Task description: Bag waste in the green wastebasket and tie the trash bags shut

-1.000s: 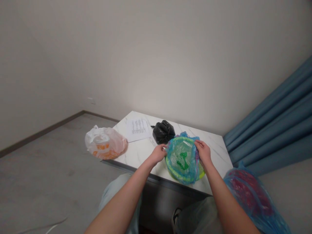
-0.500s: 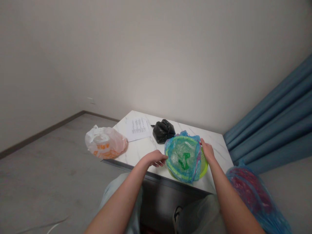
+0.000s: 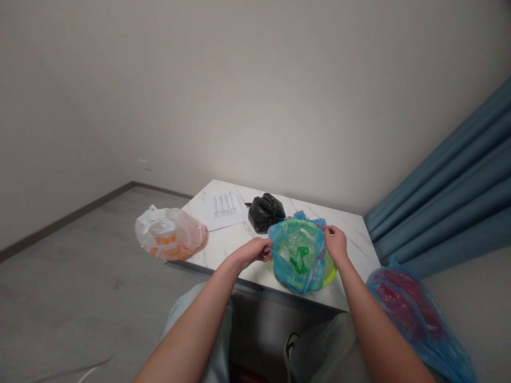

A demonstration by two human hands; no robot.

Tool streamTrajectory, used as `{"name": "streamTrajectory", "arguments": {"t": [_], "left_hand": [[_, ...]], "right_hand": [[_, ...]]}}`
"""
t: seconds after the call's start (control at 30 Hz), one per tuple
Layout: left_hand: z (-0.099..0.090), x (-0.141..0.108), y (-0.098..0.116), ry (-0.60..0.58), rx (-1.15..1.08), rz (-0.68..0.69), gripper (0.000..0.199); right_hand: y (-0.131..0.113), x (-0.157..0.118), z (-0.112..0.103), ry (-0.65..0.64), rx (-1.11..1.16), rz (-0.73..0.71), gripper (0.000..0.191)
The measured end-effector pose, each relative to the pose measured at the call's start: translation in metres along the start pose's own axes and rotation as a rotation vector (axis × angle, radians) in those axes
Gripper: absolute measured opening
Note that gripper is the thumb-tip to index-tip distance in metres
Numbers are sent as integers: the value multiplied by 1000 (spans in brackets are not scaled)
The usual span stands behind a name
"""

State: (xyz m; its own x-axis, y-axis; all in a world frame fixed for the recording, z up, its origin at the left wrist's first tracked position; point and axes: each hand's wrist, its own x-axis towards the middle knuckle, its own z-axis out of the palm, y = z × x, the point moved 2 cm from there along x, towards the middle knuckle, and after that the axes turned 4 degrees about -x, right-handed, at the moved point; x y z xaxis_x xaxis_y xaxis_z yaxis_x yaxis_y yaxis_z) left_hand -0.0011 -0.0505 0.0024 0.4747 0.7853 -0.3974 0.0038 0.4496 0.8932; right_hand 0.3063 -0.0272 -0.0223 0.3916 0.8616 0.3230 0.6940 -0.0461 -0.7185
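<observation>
A yellow-green mesh basket [image 3: 330, 270] stands near the front of the white tabletop. Over its opening lies a thin blue plastic bag [image 3: 284, 263] with a pinkish strip along its edge. Inside, a crumpled clear wrapping and a bright green piece [image 3: 302, 259] show; what they are I cannot make out. My left hand [image 3: 256, 250] is closed at the bag's left edge, its fingertips pinching the film. On the far right side, my right hand [image 3: 336, 244] pinches the bag's pinkish edge above the basket rim. Part of the basket is hidden under the film.
Behind the basket sits a tied black plastic bag [image 3: 266, 213]. A printed sheet [image 3: 225, 210] lies on the marbled table [image 3: 235, 242]. At the left end rests a white-pink carrier bag [image 3: 171, 234]. A blue bag with red contents [image 3: 411, 308] is at right, below the blue curtain [image 3: 447, 197].
My left hand has closed on the bag's left edge. The right hand has drawn the pinkish edge upward and slightly left, so the film covers more of the basket's opening.
</observation>
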Motion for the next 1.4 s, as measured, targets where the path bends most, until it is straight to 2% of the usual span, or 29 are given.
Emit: {"name": "streamTrajectory", "arguments": {"t": [0.1, 0.27, 0.37, 0.47, 0.6, 0.7, 0.83, 0.97, 1.1, 1.23, 1.4], "left_hand": [[2, 0, 4, 43, -11, 109, 25], [4, 0, 10, 125, -23, 300, 20], [4, 4, 11, 151, -66, 315, 18], [5, 10, 8, 155, -153, 284, 21], [6, 17, 2, 231, -180, 192, 34], [8, 17, 1, 213, -144, 150, 39], [8, 18, 0, 186, -145, 143, 32], [5, 22, 0, 194, -186, 192, 24], [8, 28, 1, 236, -261, 310, 23], [16, 36, -3, 234, -306, 328, 24], [24, 44, -9, 271, -367, 350, 22]], "right_hand": [[-4, 0, 3, 24, 213, 76, 20], [-9, 0, 9, 58, 708, 281, 12], [-10, 2, 10, 56, 953, 352, 8], [-10, 5, 8, -24, 1105, 361, 6], [-7, 8, -2, 0, 1234, 385, 4], [-5, 8, -12, -3, 1339, 429, 6], [2, 7, -22, -18, 1459, 460, 9], [12, 7, -25, 28, 1513, 478, 12], [15, 10, -25, 33, 1467, 527, 21], [4, 11, -23, -55, 1395, 479, 21], [-9, 6, -19, -160, 1512, 460, 23]]}}
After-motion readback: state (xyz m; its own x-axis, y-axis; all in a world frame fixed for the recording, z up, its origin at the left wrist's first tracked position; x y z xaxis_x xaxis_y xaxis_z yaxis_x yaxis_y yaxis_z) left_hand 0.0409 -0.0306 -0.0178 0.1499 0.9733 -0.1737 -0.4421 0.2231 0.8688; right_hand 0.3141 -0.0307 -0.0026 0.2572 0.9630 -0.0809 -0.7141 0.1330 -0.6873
